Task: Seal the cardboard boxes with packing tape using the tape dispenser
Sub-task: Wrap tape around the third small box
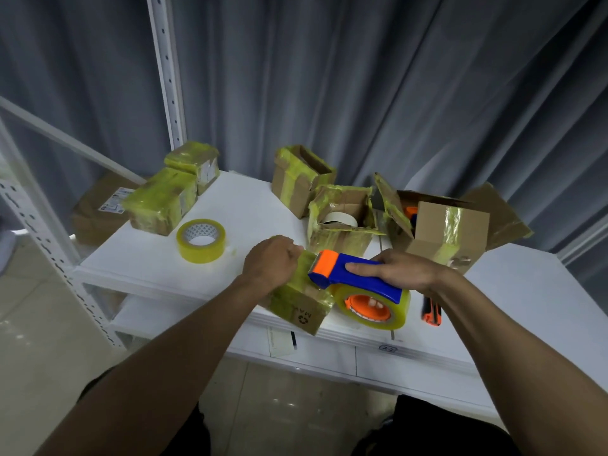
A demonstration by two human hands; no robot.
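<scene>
A small cardboard box [301, 307], wrapped in yellowish tape, sits at the front edge of the white table [250, 209]. My left hand [271, 261] grips its top left side. My right hand [399, 269] grips the blue and orange tape dispenser [355, 278], whose orange toothed end lies on the box's top. The dispenser's tape roll [373, 306] hangs at the box's right side. My fingers show through the roll's core.
Two taped boxes [161, 199] stand at the back left, with a loose tape roll [200, 240] beside them. Three open boxes [342, 209] stand behind the dispenser. An orange and black cutter [431, 312] lies right of the roll. A white shelf post [167, 70] rises at the left.
</scene>
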